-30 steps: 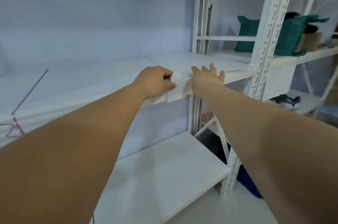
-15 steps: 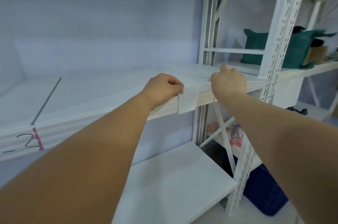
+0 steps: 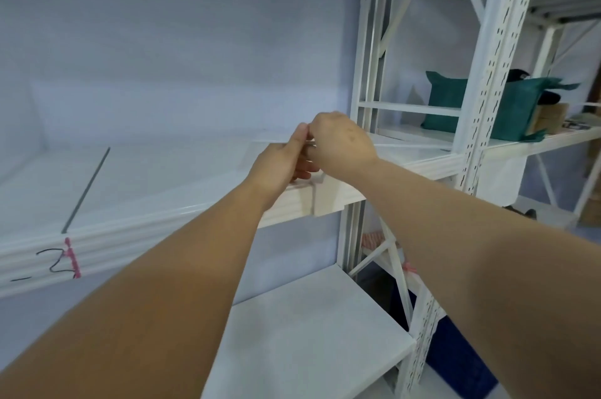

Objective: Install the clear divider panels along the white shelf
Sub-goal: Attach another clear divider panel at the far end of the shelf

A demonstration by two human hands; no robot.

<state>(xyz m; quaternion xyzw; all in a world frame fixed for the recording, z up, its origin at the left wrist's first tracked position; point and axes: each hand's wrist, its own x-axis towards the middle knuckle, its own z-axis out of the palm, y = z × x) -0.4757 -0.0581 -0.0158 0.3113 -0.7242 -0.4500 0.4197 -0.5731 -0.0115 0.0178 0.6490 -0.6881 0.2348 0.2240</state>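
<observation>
Fingers [image 3: 300,138] of my left hand [image 3: 283,164] and right hand [image 3: 341,144] meet, curled nearly closed, above the front lip of the white shelf [image 3: 162,180]; I cannot tell whether they pinch a clear divider panel, since nothing transparent shows clearly between them. If my pinch slips, I judge the piece could tilt out of line or drop to the lower shelf [image 3: 309,333]

The single head view looked forward and slightly down from close range, facing the white shelf's [image 3: 156,190] front edge
</observation>
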